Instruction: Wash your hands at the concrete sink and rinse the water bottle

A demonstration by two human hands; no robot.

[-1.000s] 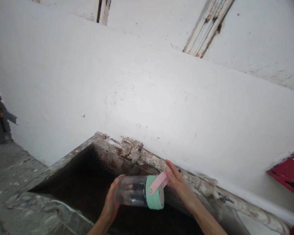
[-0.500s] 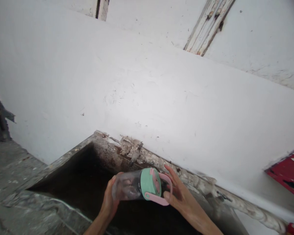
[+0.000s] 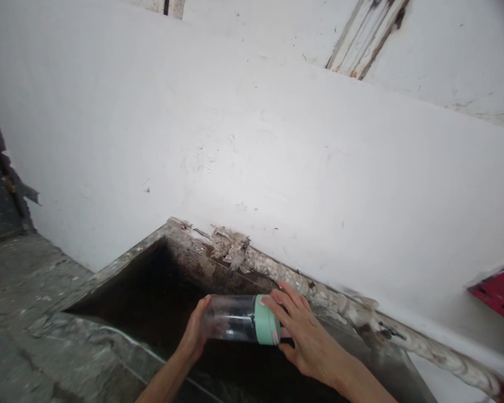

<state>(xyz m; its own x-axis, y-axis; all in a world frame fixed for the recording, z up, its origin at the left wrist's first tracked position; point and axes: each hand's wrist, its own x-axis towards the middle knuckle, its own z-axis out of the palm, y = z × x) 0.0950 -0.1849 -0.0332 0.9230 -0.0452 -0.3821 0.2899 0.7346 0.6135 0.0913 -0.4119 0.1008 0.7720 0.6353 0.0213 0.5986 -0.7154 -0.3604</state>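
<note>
A clear bottle (image 3: 231,318) with a mint green lid (image 3: 267,320) lies sideways in the air above a dark basin. My left hand (image 3: 195,330) is wrapped round its base end. At the other end, my right hand (image 3: 298,327) has its fingers over the lid and the pink handle, most of which is hidden behind them. The bottle looks see-through, with some light glints along its side.
The stone basin (image 3: 121,263) has a rough grey rim. A wrapped, crusted pipe (image 3: 331,299) runs along its back edge against the white wall (image 3: 235,140). Grey floor (image 3: 33,291) is at the left, a red object (image 3: 502,294) at the right.
My right hand has moved from the pink handle loop onto the lid, and the handle is now mostly covered. The bottle has turned and shifted slightly right with my left hand still round its base.
</note>
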